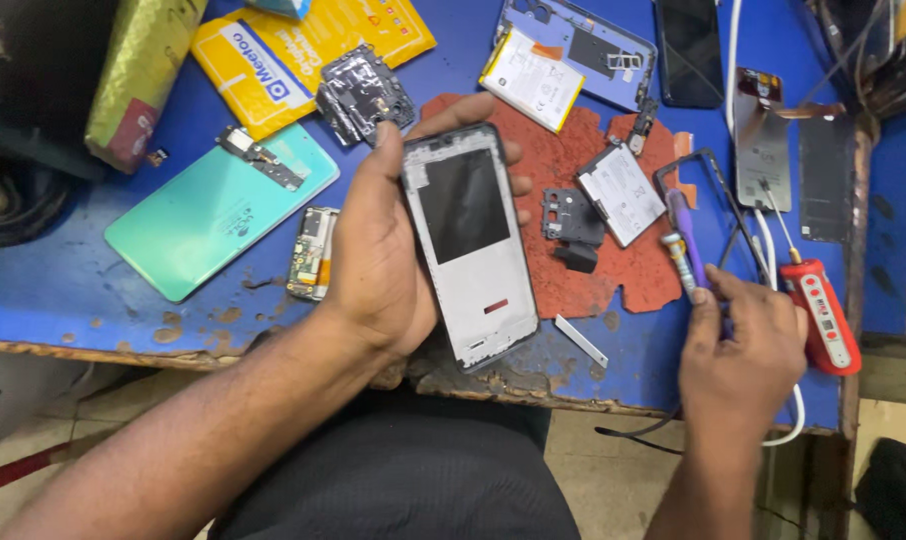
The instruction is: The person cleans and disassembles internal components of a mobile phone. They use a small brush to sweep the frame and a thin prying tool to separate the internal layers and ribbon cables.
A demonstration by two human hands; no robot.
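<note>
The phone is already taken apart: its teal back cover [218, 212], batteries and small boards lie spread on the blue worktop [53, 280]. The left hand [378, 260] grips the empty phone frame [470, 245] above the worktop edge. The right hand [743, 345] closes around a purple tool [685, 235] beside the red screwdriver [823, 315].

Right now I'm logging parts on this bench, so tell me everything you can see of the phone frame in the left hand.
The stripped grey phone frame is a flat rectangle with rounded corners, apparently metal or plastic. Its inner face shows a dark rectangular patch up top, pale panel below and a small red mark near the bottom. It is held lengthwise, tilted, above the worn blue workbench edge. The left hand has it in its grip, fingers wrapping both long sides.
</note>
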